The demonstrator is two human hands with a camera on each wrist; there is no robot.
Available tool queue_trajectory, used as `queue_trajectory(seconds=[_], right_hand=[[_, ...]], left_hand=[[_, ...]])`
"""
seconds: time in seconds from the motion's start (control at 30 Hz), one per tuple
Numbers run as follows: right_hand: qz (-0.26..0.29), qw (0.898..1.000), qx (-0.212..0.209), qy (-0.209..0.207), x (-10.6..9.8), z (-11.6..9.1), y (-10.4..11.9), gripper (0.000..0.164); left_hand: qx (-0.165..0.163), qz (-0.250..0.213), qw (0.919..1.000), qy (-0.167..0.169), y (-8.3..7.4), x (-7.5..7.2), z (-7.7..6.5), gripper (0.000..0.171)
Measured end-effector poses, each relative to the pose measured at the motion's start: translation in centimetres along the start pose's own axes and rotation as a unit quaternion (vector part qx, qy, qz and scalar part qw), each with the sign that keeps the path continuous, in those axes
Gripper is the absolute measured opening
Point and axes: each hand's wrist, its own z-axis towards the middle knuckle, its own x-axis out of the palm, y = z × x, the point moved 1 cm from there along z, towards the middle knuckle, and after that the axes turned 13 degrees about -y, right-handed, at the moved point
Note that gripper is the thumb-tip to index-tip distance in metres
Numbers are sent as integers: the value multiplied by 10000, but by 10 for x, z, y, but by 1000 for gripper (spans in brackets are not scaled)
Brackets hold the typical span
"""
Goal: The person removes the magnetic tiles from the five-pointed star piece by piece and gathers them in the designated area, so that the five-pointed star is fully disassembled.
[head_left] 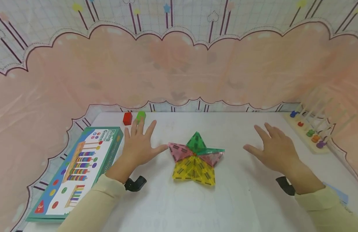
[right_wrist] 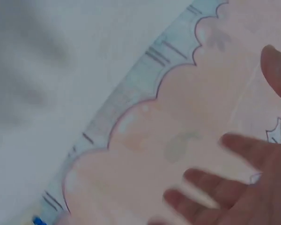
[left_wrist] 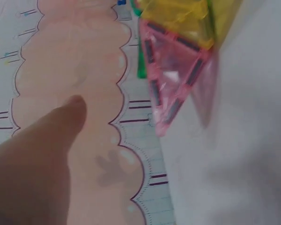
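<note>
A star shape built of translucent triangular magnetic tiles (head_left: 194,169) lies mid-table, yellow in front, pink at the sides, green at the back. One pink tile (left_wrist: 175,75) of it shows close up in the left wrist view. My left hand (head_left: 139,145) is spread left of the star, its thumb tip overlapping the pink point's edge in the head view. My right hand (head_left: 275,148) is held to the star's right, fingers spread and apart from it. In the right wrist view the right hand (right_wrist: 243,187) has nothing in it.
A ring game box (head_left: 77,170) lies at the left. Red (head_left: 127,118) and green (head_left: 141,116) blocks stand at the back left, beyond the left fingers. A wooden peg board (head_left: 307,132) with small coloured figures sits at the back right. Something blue (head_left: 336,193) lies by the right sleeve.
</note>
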Motion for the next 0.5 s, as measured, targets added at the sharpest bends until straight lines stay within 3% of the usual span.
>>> queue_trajectory(seconds=[0.1, 0.2, 0.27, 0.37, 0.5], right_hand=[[1052, 9940, 63, 289, 16, -2, 8, 76], [2013, 9761, 354, 735, 34, -3, 16, 68], [2448, 9631, 530, 985, 45, -3, 21, 63], [2951, 9436, 783, 1278, 58, -2, 27, 56], [3424, 9230, 910, 1505, 71, -1, 36, 49]], left_hand=[[108, -457, 9988, -113, -6, 10, -4, 89], [-21, -1170, 9931, -48, -12, 23, -7, 82], [-222, -1747, 9843, 108, -16, 32, -9, 79], [-675, -2734, 9582, 514, -20, 45, -11, 77], [-1371, -3904, 9040, 1076, -22, 58, -12, 76]])
